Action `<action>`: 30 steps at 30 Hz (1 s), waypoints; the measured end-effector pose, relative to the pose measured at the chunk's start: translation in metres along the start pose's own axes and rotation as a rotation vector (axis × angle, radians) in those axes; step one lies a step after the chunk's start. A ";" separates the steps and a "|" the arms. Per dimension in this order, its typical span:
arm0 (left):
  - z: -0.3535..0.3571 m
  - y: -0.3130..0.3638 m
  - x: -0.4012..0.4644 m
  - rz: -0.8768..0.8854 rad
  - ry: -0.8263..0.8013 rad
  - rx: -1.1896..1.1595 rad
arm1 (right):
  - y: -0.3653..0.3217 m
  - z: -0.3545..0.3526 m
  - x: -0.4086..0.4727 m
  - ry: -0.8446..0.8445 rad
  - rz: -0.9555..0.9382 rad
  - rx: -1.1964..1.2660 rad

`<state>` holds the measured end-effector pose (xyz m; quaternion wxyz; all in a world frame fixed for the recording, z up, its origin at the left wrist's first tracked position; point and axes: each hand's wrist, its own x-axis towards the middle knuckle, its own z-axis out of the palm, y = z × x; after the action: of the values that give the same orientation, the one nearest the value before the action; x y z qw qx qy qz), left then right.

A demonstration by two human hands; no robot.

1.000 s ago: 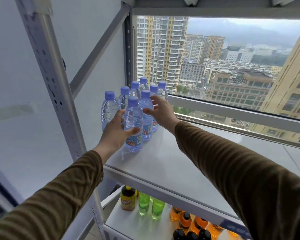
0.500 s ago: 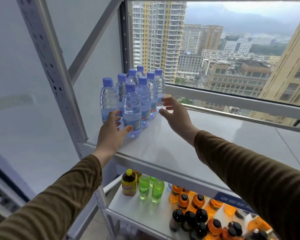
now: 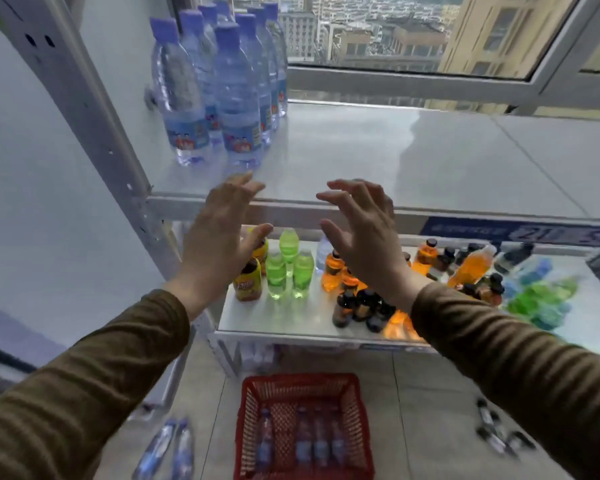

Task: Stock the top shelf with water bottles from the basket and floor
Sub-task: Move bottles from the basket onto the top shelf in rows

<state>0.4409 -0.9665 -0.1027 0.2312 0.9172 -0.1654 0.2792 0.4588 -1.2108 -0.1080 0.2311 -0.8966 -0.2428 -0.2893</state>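
Both hands had pulled back off the water bottles (image 3: 219,81), which stood upright, caps up, long axes vertical, clustered at the 11 o'clock corner of the top shelf (image 3: 413,157); the left hand (image 3: 219,244) and right hand (image 3: 364,237) hung apart in front of the shelf's edge, fingers spread and holding nothing. At 6 o'clock a red basket (image 3: 303,386) on the floor held more water bottles lying flat with their long axes running toward the shelf, two loose bottles (image 3: 168,448) lay likewise at 7 o'clock, and coloured drink bottles (image 3: 286,271) filled the lower shelf (image 3: 302,320).
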 end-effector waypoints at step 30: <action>0.304 -0.128 -0.432 -0.913 -1.005 -0.380 | 0.024 0.272 -0.459 -0.772 1.027 0.054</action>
<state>0.2881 -0.9405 -0.6232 0.3770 0.8566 0.1032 -0.3369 0.2552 -1.2163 -0.6016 0.2588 -0.9321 0.1447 0.2082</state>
